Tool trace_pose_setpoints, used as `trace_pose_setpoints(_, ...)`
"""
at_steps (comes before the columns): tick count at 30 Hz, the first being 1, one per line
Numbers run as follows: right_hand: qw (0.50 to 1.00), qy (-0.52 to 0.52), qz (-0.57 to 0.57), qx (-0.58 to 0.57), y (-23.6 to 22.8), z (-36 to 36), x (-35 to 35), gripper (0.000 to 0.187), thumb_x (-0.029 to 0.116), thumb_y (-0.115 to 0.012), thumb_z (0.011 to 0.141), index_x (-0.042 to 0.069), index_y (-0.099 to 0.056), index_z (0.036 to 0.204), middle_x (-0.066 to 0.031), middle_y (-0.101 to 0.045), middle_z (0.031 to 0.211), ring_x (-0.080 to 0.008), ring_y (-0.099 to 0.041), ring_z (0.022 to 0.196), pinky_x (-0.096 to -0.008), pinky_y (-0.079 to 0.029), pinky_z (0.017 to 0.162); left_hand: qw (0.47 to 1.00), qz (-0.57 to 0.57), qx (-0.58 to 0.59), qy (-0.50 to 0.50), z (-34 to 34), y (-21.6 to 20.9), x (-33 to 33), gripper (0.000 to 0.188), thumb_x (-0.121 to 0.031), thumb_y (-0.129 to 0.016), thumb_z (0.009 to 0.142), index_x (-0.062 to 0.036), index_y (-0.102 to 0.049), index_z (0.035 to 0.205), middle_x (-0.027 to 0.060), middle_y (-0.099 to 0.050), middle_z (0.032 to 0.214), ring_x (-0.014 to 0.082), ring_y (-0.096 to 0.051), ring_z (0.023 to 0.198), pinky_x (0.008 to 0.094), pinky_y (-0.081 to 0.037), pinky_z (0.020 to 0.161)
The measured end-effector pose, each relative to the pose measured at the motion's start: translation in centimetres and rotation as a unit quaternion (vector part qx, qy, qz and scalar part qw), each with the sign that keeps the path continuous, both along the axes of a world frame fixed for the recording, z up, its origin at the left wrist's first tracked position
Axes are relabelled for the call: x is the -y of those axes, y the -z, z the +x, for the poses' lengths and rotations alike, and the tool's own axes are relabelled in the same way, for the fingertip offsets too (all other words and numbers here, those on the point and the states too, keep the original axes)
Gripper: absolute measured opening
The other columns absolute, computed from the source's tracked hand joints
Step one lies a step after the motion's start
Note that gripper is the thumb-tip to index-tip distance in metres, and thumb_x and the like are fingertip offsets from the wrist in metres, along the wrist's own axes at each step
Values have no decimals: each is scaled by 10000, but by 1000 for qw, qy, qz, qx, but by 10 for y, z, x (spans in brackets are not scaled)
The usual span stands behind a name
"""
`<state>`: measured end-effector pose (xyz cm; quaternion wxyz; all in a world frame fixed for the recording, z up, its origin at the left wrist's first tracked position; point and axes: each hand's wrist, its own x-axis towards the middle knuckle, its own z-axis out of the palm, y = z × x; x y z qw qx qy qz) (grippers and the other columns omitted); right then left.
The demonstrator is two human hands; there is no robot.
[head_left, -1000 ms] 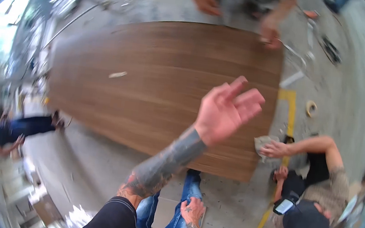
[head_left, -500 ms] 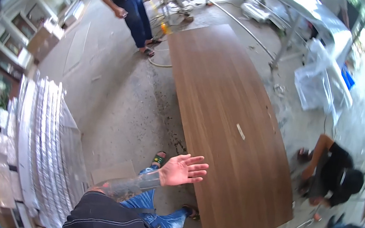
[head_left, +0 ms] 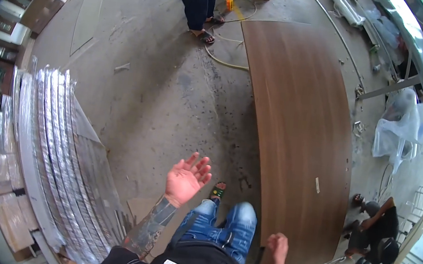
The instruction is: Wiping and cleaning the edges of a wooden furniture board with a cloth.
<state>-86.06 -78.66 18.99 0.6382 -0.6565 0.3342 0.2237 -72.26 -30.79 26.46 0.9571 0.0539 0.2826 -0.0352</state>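
Observation:
My left hand [head_left: 187,179] is raised in front of me, palm up, fingers spread, with nothing in it. The forearm below it is tattooed. My right hand [head_left: 277,249] has its fingers curled in over the near end of a large brown wood-grain panel [head_left: 300,106]; what it holds, if anything, is hidden. A small pale strip [head_left: 317,185] lies on the panel towards its right edge. A dark curved strap-like thing [head_left: 256,263] shows just left of my right wrist.
A person [head_left: 199,2] stands beyond the panel's far left corner, near a hose [head_left: 225,64] and an orange bottle [head_left: 229,2]. Another person [head_left: 377,228] crouches at the right. Plastic-wrapped lengths [head_left: 57,128] are stacked at the left. Clear plastic sheeting [head_left: 401,127] hangs at the right.
My view has turned, so the panel sits further right. My left hand is away from the panel's edge, its fingers pointing up. My right hand shows clearly, curled, near the panel's near end.

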Motion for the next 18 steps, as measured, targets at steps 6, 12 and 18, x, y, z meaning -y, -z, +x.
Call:
trace_pose_setpoints(6,992,-3,-7,-128,80,99,-96,283,319,-529,1066,105,-556,1249,-80,-674,966,-138,-653,783,-266,-534,648,990,99,-98,-4,92,3,-98,446,-406,-556,974,-163,-609,1344,114,-573,1392,275,-558,1224,488,-414,1084)
trace_pose_setpoints(12,929,-115,16,-352,205,178,-214,141,192,-488,1046,82,-561,1095,-47,-613,776,-139,-557,610,-330,-469,504,972,151,-160,83,231,54,-176,487,-435,-570,961,-145,-592,1351,149,-542,1404,315,-524,1247,511,-398,1089)
trace_pose_setpoints(18,987,-154,5,-46,231,477,-336,230,177,-483,1060,39,-602,1202,-94,-704,1026,-143,-662,906,-292,-538,767,959,214,-119,142,386,115,-272,543,-420,-550,998,-137,-512,1460,189,-497,1472,353,-500,1313,542,-371,1129)
